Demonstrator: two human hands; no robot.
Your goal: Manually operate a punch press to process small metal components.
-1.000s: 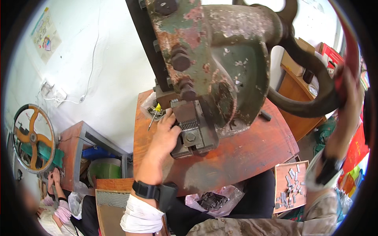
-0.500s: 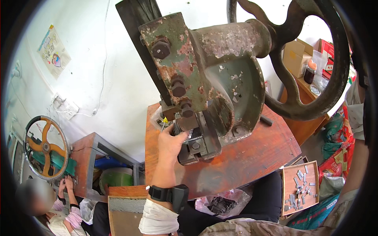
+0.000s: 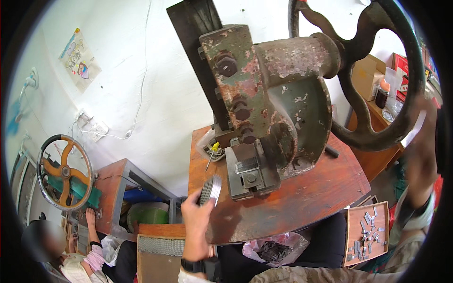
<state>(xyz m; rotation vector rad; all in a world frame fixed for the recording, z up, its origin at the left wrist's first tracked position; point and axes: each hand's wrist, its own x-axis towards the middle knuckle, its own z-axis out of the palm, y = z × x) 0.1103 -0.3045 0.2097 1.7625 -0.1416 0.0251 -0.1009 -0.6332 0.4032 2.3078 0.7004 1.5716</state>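
Observation:
In my left hand is a stack of thin metal strips, pinched between thumb and fingers, just left of the press's base. An old green hand press with chipped paint stands on the reddish wooden table. Below its ram, a short ribbed metal piece lies on the die block. My right hand is at the rim of the large dark handwheel. Motion blur hides its fingers, so its grip cannot be made out.
Behind my left hand lies a yellow-handled screwdriver. A wooden tray of small metal pieces is at lower right. A plastic bag with dark contents lies near my lap. A co-worker sits at lower left by another wheel.
My left hand has drawn back from beneath the ram, down and toward me, with the strips now plainly visible in it. My right hand has come into view at the handwheel. The view has shifted.

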